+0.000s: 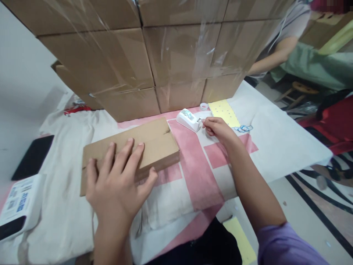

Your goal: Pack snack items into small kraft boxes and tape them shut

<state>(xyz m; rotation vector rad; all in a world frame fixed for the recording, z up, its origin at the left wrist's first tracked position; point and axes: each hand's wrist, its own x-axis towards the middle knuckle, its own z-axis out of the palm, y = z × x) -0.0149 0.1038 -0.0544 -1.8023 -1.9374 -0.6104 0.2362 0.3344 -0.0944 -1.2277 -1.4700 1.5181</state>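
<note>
A flat brown cardboard box [154, 138] lies on the cloth-covered table, a small torn spot near its far right corner. My left hand [117, 180] rests on the box with fingers spread and the thumb at its near edge. To the right of the box stands a white tape dispenser [189, 119]. At its cutting end my right hand [216, 129] is closed in a pinch, seemingly on a clear piece of tape [200, 124] coming off the dispenser.
Stacked cartons [176, 51] wrapped in clear film rise behind the table. Nearby lie a tape roll [204, 106], a yellow dotted sheet [224, 112] and blue-edged loops [243, 128]. A black tablet-like slab [33, 156] and a white device [24, 200] sit left. Another person's arm [271, 57] shows behind.
</note>
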